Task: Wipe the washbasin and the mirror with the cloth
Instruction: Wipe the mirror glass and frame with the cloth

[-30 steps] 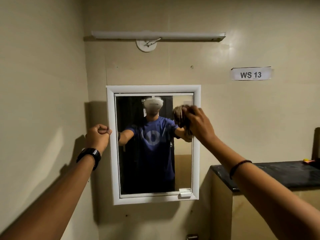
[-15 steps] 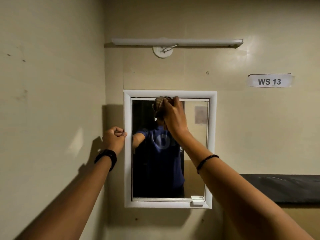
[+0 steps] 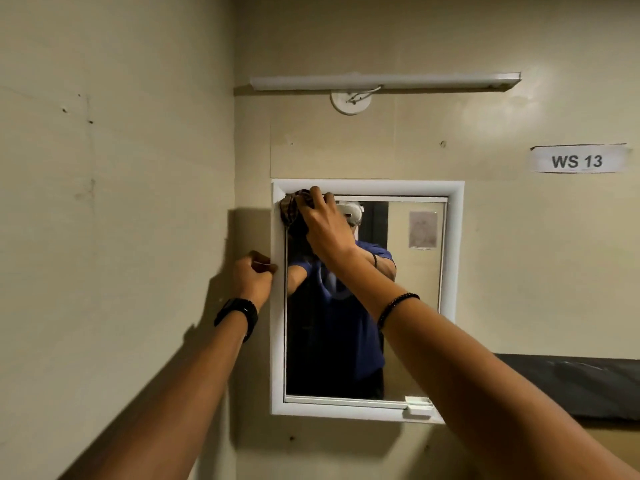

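Head camera looks at the corner wall [image 3: 114, 202], with the mirror [image 3: 415, 306] set in its white frame [image 3: 455, 254] and the dark desk [image 3: 571, 382] off to the right; the washbasin is out of view, so I cannot say anything about its state.

Since a second ago my right hand [image 3: 323, 226] has travelled across the top of the glass, from the upper right edge through the middle to the upper left corner. It is curled tight around the bunched cloth [image 3: 292, 211], pressing it where the glass meets the frame. That tells me the top band of the mirror has had one pass from side to side, and I judge the lower glass is still to be covered, probably by working down in rows.

My left hand [image 3: 254, 275] has stayed where it was, closed in a loose fist against the frame's left edge, steadying me; whether it pinches anything small I cannot tell.

Smaller things: a black watch [image 3: 237, 315] sits on my left wrist, a bead bracelet [image 3: 396, 306] on my right, and a little white clip [image 3: 419, 405] rests at the frame's lower right.
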